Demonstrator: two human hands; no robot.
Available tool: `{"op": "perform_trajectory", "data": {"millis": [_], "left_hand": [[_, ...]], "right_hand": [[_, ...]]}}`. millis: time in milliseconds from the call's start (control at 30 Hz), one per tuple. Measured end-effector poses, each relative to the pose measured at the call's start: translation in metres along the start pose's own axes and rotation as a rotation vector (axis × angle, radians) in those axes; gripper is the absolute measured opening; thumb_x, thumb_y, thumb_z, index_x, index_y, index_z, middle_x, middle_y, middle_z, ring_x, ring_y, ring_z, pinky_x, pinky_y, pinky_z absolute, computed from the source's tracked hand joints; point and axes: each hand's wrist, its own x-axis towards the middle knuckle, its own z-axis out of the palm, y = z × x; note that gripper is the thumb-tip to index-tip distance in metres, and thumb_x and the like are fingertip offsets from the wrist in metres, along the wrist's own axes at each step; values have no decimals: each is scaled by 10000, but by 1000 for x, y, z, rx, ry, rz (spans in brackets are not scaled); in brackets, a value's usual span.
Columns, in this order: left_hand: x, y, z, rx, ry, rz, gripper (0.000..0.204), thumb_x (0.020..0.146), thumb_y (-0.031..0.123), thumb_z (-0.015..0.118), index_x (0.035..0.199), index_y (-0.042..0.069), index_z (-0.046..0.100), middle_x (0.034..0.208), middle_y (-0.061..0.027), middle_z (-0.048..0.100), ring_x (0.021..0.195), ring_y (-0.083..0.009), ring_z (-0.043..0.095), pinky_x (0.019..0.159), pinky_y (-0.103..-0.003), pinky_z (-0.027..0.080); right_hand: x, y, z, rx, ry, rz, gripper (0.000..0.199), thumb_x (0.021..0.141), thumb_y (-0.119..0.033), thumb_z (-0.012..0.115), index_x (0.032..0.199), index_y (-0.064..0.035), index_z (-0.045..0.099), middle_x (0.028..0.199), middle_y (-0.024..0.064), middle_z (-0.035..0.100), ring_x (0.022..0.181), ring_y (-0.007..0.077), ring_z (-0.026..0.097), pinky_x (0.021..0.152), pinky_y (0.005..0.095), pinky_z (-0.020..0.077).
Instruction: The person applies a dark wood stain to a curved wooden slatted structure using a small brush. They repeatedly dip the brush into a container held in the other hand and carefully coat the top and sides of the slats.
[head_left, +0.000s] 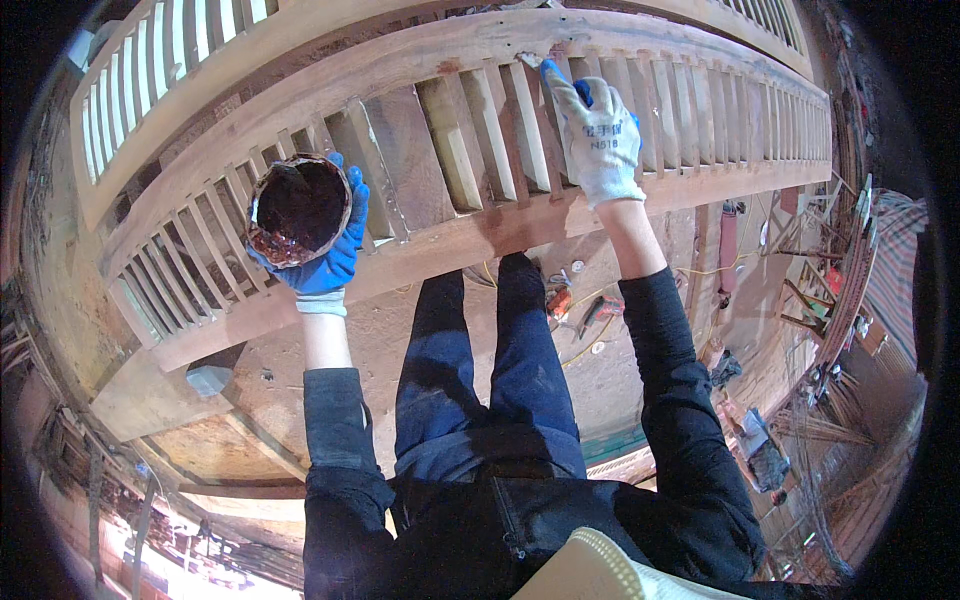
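Observation:
My left hand (pixel 340 240), in a blue-coated glove, holds up a rough-rimmed round bowl (pixel 300 212) from beneath and its right side. Dark reddish-brown stuff lies inside the bowl. In a white glove with blue fingers, my right hand (pixel 600 140) grips a small flat scraper (pixel 529 61), of which only the pale tip shows. That tip meets the far curved rail of a long slatted wooden panel (pixel 400 68), close to a reddish patch in the wood. Many thin slats run between its far and near rails. The bowl hangs over the panel's left part.
Beyond the panel lies another slatted wooden panel (pixel 262 50). My legs (pixel 440 340) stand close to the near rail. On the floor to the right are a red power tool (pixel 600 312), a yellow cord (pixel 700 270) and scattered scraps. Striped cloth (pixel 893 265) hangs at the far right.

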Motion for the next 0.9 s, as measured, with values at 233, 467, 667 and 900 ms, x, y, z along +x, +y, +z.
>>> {"op": "perform_trajectory", "data": {"millis": [233,467,667,900], "left_hand": [[0,0,-1,29,-14,2,1036,589,491,844,1429,107,372,1493,-236,301,1368,-478,256,1153,-614,172],[-1,4,-3,17,8,14,1032,594,480,843,1434,116,367,1501,-232,289,1369,-481,251,1152,-612,180],[1,0,1,59,-1,8,1042,584,470,849,1437,117,365,1503,-229,287,1370,-479,248,1152,-612,182],[0,2,-3,33,-14,16,1095,541,468,871,1440,116,356,1502,-231,285,1372,-478,244,1153,-612,177]], "right_hand": [[8,0,-14,138,11,78,376,880,-121,572,1220,-283,582,934,75,585,841,287,620,687,409,511],[5,-2,-18,53,-11,-8,330,910,-132,557,1209,-268,584,911,66,596,793,262,646,631,389,525],[13,-3,-7,-86,-13,-95,320,882,-163,601,1180,-278,588,885,63,597,756,246,648,561,380,524],[19,2,-17,-30,-80,23,558,819,-22,582,1282,-332,555,936,68,592,797,279,650,655,399,533]]}}
